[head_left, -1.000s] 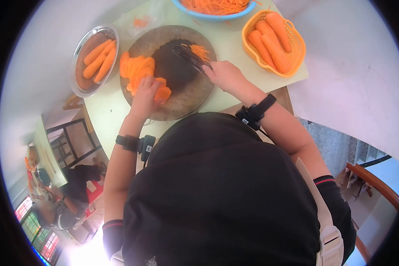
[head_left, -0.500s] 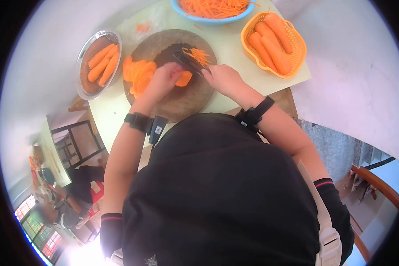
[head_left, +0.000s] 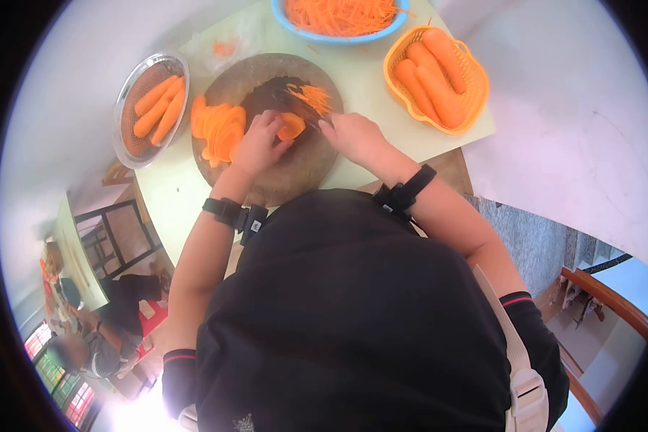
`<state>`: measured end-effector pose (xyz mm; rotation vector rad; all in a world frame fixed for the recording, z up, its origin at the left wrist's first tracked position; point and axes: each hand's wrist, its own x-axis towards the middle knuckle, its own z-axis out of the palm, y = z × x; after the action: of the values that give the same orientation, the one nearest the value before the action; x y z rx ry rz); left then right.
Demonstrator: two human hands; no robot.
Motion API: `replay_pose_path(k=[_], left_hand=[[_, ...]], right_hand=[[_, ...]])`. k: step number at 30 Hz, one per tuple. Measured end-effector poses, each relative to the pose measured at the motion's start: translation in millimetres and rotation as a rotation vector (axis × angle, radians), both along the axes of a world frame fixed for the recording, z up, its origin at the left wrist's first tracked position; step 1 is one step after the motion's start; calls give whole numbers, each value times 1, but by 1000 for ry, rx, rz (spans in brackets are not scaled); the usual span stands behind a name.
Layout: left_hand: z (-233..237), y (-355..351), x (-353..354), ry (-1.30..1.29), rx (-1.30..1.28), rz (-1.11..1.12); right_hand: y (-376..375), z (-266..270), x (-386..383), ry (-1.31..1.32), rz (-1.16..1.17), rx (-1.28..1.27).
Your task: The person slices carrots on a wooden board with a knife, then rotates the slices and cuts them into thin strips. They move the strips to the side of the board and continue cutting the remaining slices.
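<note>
A round chopping board (head_left: 309, 162) lies on the table. My right hand (head_left: 358, 138) is wrapped round the handle of a knife (head_left: 308, 114), whose dark blade is blurred and points away over the board. On the board's left side, my left hand (head_left: 263, 140) has its thumb and fingertips around a few carrot slices (head_left: 291, 127), just left of the blade. Overlapping carrot slices (head_left: 219, 131) fan out left of that hand. Thin carrot shreds (head_left: 312, 96) lie on the board beyond the knife.
A blue basin (head_left: 338, 37) of carrot shreds stands at the far edge. The yellow basket (head_left: 477, 75) at right holds several whole carrots. Three carrots lie in the oval metal tray (head_left: 127, 129) at left. Another person (head_left: 108, 345) sits at lower left.
The knife blade has gone from lying raised across the shreds to lower beside the slices. My left thumb has spread from its fingers. The whole view has shifted slightly.
</note>
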<state>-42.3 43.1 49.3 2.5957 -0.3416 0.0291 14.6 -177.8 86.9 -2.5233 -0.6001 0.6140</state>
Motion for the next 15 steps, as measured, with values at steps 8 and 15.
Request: replay_pose_path(k=[8,15], left_hand=[[43,-7,18,795,-907,399],[27,-5,11,1069,-1305,589]], right_hand=[[8,13,-17,-158,187,35],[11,26,-26,-182,285,122]])
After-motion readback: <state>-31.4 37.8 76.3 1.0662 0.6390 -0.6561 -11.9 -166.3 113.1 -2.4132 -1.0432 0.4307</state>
